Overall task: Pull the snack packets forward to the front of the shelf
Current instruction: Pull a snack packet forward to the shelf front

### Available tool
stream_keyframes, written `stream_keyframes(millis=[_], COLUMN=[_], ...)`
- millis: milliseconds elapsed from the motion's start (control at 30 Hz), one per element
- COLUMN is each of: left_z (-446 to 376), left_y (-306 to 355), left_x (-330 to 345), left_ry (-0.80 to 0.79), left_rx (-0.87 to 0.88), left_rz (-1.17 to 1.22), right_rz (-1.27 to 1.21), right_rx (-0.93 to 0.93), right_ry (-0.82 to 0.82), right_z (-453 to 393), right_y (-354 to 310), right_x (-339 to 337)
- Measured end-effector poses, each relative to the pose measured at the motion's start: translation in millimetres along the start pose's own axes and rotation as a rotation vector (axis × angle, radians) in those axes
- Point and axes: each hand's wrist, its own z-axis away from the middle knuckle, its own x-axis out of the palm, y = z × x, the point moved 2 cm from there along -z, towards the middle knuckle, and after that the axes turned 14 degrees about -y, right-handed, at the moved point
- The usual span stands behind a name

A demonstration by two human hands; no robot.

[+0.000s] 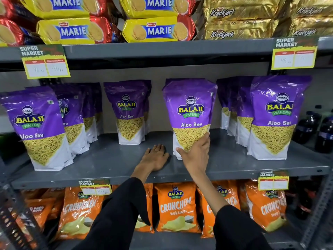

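Purple Aloo Sev packets stand in rows on the grey middle shelf (108, 159). My right hand (195, 152) grips the lower part of one upright packet (190, 109) right of centre, thumb on its left edge. My left hand (155, 156) rests flat on the bare shelf just left of that packet, holding nothing. A front packet (36, 127) stands at the left with more behind it. Another packet (128, 112) stands farther back at centre-left. A front packet (277, 116) stands at the right with several behind it.
Marie biscuit packs (151, 30) and gold Krackjack packs (239, 24) fill the shelf above. Orange Crunchem packets (176, 208) sit on the shelf below. Yellow price tags (46, 64) hang from the upper shelf edge. Dark bottles (324, 130) stand at far right.
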Motion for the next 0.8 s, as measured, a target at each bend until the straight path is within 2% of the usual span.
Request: stream_keyframes(millis=[533,800], left_z=[4,21], left_y=[2,9], left_x=[1,-5], left_ry=[-0.020,0.088], left_rx=[0.004,0.020], left_rz=[-0.047,0.085], right_rz=[-0.037,-0.038], right_rx=[-0.065,-0.074], right_ry=[0.049,0.034], right_z=[61,66], right_y=[10,14], right_x=[-27,-32])
